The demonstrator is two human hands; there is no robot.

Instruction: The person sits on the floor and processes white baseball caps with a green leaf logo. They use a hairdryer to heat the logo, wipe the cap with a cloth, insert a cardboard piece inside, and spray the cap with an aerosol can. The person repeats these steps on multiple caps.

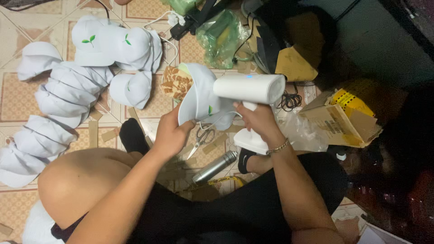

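I see the left hand (169, 133) clamped on the brim of a white fabric cap with a small green leaf mark (199, 97), held up above the knees. The right hand (255, 119) is wrapped tight around the handle of a white plastic handheld steamer (248, 88) — its barrel touches the cap's crown. Beneath them, metal scissors (203, 138) and a steel flask (216, 166) lie on the tiled floor (18, 97) — a stack of matching white caps (63, 95) sits well apart at the left.

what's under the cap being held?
Under the white cap, on the tiled floor: scissors and a steel flask, lower down. The left hand and cap cover the floor directly below.
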